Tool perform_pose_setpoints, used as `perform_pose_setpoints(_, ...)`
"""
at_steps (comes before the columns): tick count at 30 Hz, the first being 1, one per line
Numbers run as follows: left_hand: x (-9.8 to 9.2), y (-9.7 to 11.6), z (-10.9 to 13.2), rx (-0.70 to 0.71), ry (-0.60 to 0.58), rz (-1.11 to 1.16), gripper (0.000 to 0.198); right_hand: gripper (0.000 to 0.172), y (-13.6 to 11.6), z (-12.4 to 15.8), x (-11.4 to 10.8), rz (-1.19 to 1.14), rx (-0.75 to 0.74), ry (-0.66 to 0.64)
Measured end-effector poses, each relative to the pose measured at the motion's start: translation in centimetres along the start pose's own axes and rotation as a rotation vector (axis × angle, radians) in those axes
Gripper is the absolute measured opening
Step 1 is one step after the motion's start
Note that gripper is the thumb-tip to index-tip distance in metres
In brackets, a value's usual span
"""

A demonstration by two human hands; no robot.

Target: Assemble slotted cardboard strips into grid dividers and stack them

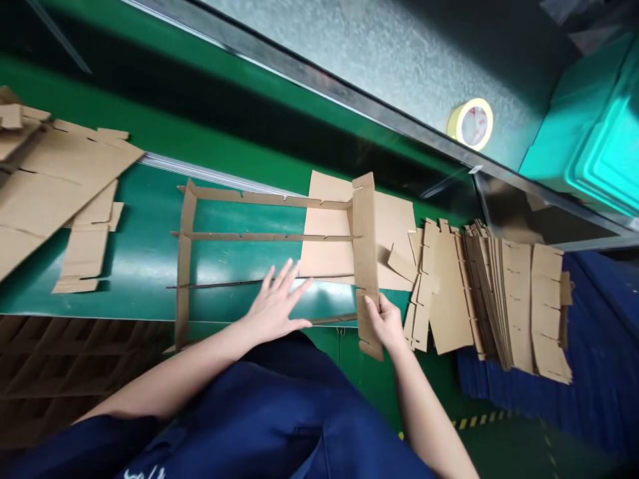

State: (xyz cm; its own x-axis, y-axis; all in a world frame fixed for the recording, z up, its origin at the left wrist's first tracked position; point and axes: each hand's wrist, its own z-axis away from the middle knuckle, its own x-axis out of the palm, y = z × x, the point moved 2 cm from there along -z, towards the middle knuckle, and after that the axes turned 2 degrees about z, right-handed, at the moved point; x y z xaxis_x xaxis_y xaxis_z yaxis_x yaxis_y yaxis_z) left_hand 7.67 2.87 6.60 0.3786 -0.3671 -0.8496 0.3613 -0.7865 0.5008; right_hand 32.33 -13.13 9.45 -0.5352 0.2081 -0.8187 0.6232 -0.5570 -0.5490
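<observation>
On the green work surface stands a frame of slotted cardboard strips: several long strips (269, 237) run across it, and a short strip (184, 266) joins them at the left. My right hand (387, 320) grips the lower part of the right-hand cross strip (366, 239), thumb on its near face. That strip leans and meets the ends of the long strips. My left hand (277, 299) is spread over the lower long strips, fingers apart and holding nothing; whether it touches them I cannot tell. A flat cardboard sheet (329, 253) lies under the frame's right end.
Loose cardboard pieces (64, 179) are heaped at the left. Stacked slotted strips (519, 299) lie at the right. A tape roll (470, 124) and a teal bin (584, 126) sit on the raised metal shelf (359, 60). Assembled cardboard dividers (64, 366) are at lower left.
</observation>
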Motion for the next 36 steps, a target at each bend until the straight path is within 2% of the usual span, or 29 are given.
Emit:
perform_pose_setpoints(3,5.5,1.4,-0.4,-0.044,-0.167,0.006,0.098,0.036,1.1,-0.2,3.0,0.023,0.024,0.096)
perform_pose_setpoints(5,7.7,1.4,-0.6,-0.068,-0.207,-0.009,0.101,0.037,1.2,-1.0,4.3,0.031,0.033,0.147)
perform_pose_setpoints(7,8.7,1.2,-0.8,-0.079,-0.218,-0.031,0.101,0.037,1.0,-1.8,5.3,0.043,0.034,0.169)
perform_pose_setpoints(18,8.8,1.1,-0.6,-0.103,-0.194,-0.042,0.097,0.038,0.5,-3.9,8.8,0.237,-0.022,0.136)
perform_pose_setpoints(31,9.1,0.9,-0.7,-0.109,-0.177,-0.031,0.096,0.040,0.7,-3.8,8.9,0.328,-0.072,0.111)
perform_pose_setpoints(36,9.1,0.9,-0.7,-0.115,-0.179,-0.032,0.097,0.040,0.6,-3.4,9.4,0.338,-0.148,0.101)
